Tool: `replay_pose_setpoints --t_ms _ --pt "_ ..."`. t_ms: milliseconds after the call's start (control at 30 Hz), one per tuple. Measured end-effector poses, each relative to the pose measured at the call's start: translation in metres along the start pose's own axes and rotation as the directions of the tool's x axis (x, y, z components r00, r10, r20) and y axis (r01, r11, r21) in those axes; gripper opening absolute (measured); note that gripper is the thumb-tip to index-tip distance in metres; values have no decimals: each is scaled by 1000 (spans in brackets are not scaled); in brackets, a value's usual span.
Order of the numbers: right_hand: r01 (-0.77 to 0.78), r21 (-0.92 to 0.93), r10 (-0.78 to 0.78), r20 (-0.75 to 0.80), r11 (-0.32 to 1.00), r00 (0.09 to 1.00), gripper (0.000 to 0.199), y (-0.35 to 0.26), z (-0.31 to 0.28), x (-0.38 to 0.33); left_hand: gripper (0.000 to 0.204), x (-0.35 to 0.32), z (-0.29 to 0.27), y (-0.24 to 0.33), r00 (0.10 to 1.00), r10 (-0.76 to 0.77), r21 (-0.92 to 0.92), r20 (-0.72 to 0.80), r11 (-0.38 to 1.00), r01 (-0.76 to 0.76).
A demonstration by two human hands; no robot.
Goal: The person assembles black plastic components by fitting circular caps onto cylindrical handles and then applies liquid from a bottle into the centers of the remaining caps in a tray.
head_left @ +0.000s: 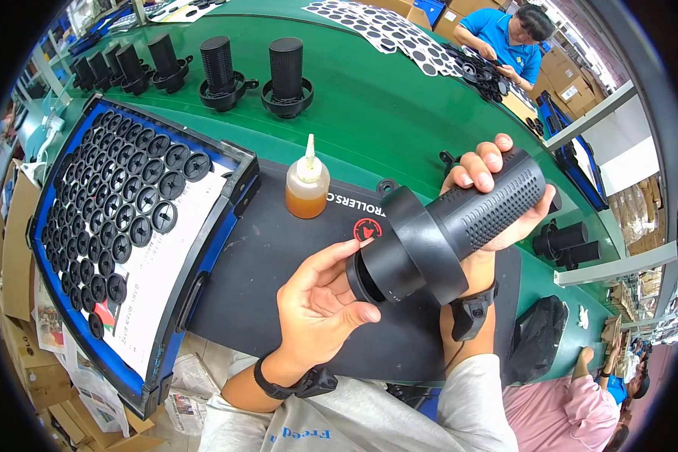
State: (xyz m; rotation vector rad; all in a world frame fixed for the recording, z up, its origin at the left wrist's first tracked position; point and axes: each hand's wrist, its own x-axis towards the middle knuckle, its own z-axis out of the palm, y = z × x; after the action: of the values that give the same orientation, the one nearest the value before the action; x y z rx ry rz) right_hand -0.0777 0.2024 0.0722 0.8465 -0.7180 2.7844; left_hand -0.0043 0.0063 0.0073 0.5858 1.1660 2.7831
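My right hand (481, 169) is wrapped round the perforated grip of a black plastic cylinder housing (429, 245) with a wide collar, tilted over the black mat (241, 301). At its lower-left end, my left hand (309, 297) holds a round black cap (359, 280) between thumb and fingers. A dark gap shows between cap and housing on the near side. Just beyond my hands a squeeze bottle (306, 192) of amber liquid stands upright, its nozzle pointing up. On the left a blue-edged tray (192, 297) carries many round black caps (172, 184) in rows.
Across the green bench (369, 90) stand several black perforated cylinders (286, 71) in ring-shaped bases. More black cylinders (561, 239) lie at the right, near a black bag (536, 339). A person in blue (508, 45) works at the far side; a pink sleeve (572, 410) shows at lower right.
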Motion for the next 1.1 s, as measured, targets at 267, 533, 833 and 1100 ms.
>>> replay_pose_setpoints --t_ms 267,533,833,1100 --pt "17 -21 -16 49 1000 999 57 -3 6 -1 70 -2 4 4 998 -67 -45 -15 997 67" --pt "-72 100 57 148 992 987 44 -3 1 5 64 2 -2 17 984 -177 -132 -21 976 172" --pt "-98 -43 104 178 994 979 20 5 5 1 64 -1 -11 13 970 -230 -106 -78 970 221" --pt "-132 -123 147 120 984 982 26 19 9 -2 71 -5 -37 14 956 -292 -143 33 945 294"
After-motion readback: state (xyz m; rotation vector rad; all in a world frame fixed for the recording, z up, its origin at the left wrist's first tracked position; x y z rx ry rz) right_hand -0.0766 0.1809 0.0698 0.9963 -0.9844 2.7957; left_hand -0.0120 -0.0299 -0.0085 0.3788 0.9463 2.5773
